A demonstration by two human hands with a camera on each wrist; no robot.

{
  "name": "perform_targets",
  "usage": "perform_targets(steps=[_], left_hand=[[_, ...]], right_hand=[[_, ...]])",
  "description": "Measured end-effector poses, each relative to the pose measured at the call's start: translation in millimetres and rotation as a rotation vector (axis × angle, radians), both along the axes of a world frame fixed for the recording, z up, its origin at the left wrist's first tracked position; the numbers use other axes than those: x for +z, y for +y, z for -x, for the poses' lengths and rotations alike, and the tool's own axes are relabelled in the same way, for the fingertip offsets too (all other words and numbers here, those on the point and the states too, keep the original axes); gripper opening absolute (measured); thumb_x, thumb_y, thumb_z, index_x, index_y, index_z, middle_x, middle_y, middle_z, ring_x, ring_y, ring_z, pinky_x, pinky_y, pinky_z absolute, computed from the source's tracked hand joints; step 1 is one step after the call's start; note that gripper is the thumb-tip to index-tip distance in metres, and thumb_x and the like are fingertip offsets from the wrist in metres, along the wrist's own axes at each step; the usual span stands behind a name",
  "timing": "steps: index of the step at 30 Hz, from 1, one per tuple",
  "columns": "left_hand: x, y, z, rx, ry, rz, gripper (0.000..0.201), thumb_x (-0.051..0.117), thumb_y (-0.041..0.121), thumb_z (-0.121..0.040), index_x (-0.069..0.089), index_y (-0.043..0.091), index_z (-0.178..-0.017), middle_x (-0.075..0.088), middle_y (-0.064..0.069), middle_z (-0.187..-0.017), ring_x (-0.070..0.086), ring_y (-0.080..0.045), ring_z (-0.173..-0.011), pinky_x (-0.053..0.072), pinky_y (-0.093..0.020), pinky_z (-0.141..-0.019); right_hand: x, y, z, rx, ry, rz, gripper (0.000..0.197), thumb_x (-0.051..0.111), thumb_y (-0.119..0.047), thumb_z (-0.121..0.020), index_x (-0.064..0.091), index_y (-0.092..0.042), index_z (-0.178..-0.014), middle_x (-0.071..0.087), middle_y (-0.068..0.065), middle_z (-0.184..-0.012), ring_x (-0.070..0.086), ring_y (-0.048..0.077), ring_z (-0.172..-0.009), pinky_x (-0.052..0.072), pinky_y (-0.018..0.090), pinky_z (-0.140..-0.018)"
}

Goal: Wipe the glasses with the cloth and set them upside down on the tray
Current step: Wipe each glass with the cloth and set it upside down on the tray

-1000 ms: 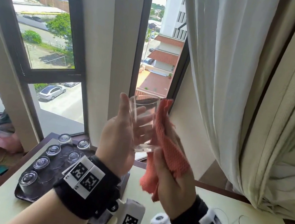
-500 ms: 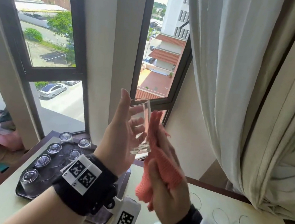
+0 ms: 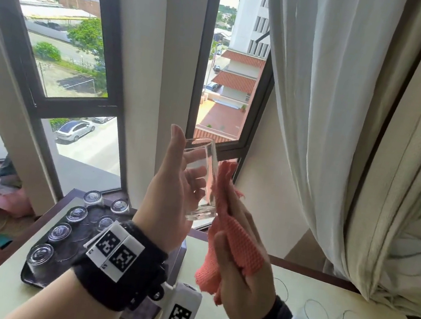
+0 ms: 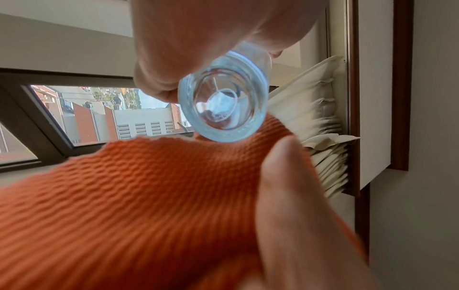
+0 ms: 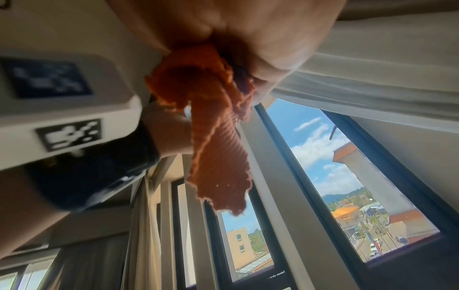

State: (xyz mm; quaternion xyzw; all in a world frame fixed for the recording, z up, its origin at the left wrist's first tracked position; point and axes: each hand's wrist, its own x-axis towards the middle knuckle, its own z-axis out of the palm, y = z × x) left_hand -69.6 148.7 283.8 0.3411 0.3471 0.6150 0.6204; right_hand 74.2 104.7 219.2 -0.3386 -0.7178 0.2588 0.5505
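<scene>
From the head view I see my left hand [image 3: 171, 197] holding a clear glass [image 3: 201, 179] upright in the air, above the table's [image 3: 292, 300] far edge, thumb straight up, fingers curled round its wall. Only the left wrist view shows the glass's thick base [image 4: 223, 106] end-on, touching the orange cloth [image 4: 139, 196]. Only the right wrist view shows the cloth's loose tail [image 5: 218, 157] hanging below my right hand [image 3: 240, 266]. That hand's fingers lie nearly straight, pressing the cloth against the glass's side, thumb pinning it. The tray [image 3: 33, 277] sits at the table's left edge with glasses upside down on it. Since a second ago the cloth has slid lower on the glass.
</scene>
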Motion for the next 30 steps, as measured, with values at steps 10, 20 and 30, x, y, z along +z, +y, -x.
perform_targets(steps=[10,20,30], left_hand=[[-4.0,0.7,-13.4,-0.149,0.010,-0.043,0.070,0.040,0.087,-0.090,0.065,0.034,-0.128,0.073,0.012,-0.129,0.068,-0.009,-0.122,0.056,-0.035,-0.104],[6.8,12.4,-25.1,0.181,0.192,-0.115,0.082,0.047,0.090,-0.081,0.063,0.026,-0.130,0.074,-0.006,-0.117,0.065,-0.015,-0.090,0.052,-0.039,-0.088],[-2.1,-8.4,-29.3,0.075,0.257,-0.357,0.085,0.096,0.045,-0.070,0.053,0.029,-0.142,0.069,-0.023,-0.117,0.076,-0.038,-0.103,0.064,-0.054,-0.090]], right_hand=[[35.1,13.3,4.9,-0.020,-0.125,-0.249,0.052,0.050,-0.026,-0.107,0.044,-0.005,-0.154,0.042,0.009,-0.163,0.046,0.042,-0.145,0.043,0.059,-0.116],[-1.8,-15.1,-10.1,-0.039,0.311,0.307,0.055,0.062,-0.062,-0.094,0.060,-0.040,-0.144,0.070,0.004,-0.131,0.074,0.022,-0.087,0.064,0.033,-0.070],[63.1,23.7,-29.4,-0.031,0.922,0.613,0.082,0.078,-0.063,-0.082,0.061,-0.004,-0.138,0.067,0.024,-0.133,0.067,0.043,-0.120,0.045,0.060,-0.111]])
